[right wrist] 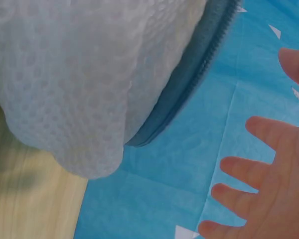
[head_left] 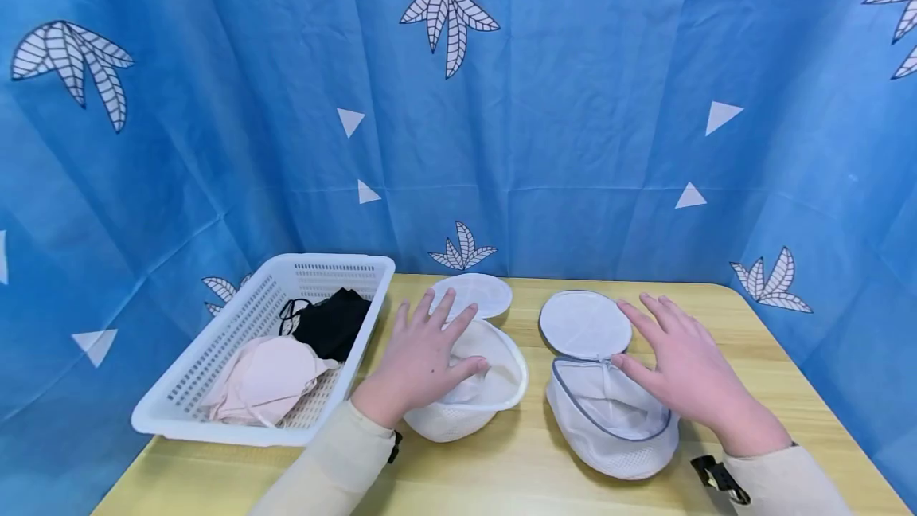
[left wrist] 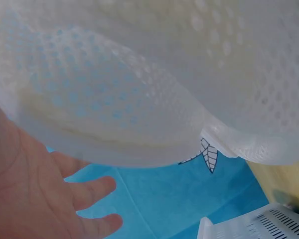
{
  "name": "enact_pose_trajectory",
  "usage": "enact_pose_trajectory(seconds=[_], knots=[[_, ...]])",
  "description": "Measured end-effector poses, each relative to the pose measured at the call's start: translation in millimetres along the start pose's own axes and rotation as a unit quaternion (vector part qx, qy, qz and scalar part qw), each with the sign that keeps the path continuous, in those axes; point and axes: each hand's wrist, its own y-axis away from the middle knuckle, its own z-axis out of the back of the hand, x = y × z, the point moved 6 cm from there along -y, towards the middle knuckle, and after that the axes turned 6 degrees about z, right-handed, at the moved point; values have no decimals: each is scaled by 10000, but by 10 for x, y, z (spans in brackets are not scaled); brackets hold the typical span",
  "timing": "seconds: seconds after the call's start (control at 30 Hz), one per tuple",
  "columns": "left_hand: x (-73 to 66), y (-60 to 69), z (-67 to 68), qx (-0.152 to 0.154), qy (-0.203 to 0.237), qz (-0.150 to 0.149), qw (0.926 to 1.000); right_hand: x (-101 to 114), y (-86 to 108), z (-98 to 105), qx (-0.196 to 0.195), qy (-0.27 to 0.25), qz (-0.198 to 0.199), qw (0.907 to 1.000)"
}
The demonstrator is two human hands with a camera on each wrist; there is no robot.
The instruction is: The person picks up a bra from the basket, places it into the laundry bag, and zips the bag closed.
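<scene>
On the table stand two white mesh laundry bags with their round lids folded back. Spread fingers of my left hand [head_left: 423,357] hover over the white-rimmed laundry bag [head_left: 450,424], hiding part of its mouth and its lid [head_left: 481,291]. My right hand [head_left: 691,369] is held beside the grey-zippered laundry bag [head_left: 619,454] and its lid [head_left: 586,325], fingers apart. Nothing is held in either hand. In the left wrist view, mesh [left wrist: 114,89] fills the top. The right wrist view shows the grey zipper [right wrist: 189,84] apart from the fingers.
A white plastic basket [head_left: 222,431] sits at the left of the wooden table [head_left: 516,468]. Inside lie a pale pink bra [head_left: 268,373] and a black garment [head_left: 333,325] with thin straps. A blue patterned curtain [head_left: 573,142] hangs behind and around the table.
</scene>
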Motion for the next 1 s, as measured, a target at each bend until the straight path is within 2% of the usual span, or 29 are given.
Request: enact_pose_trajectory(seconds=[0.2, 0.63, 0.8, 1.0], knots=[[-45, -25, 4, 125, 156, -7, 9998, -30, -8, -13, 112, -103, -10, 9999], [-48, -1, -8, -8, 155, -175, 9997, -32, 33, -18, 244, -245, -88, 9994], [-36, 17, 28, -54, 68, -241, 9997, -51, 63, -29, 560, -290, -266, 9977], [-12, 69, 99, -84, 24, -182, 9998, -68, 105, -55, 827, -329, -447, 9950]])
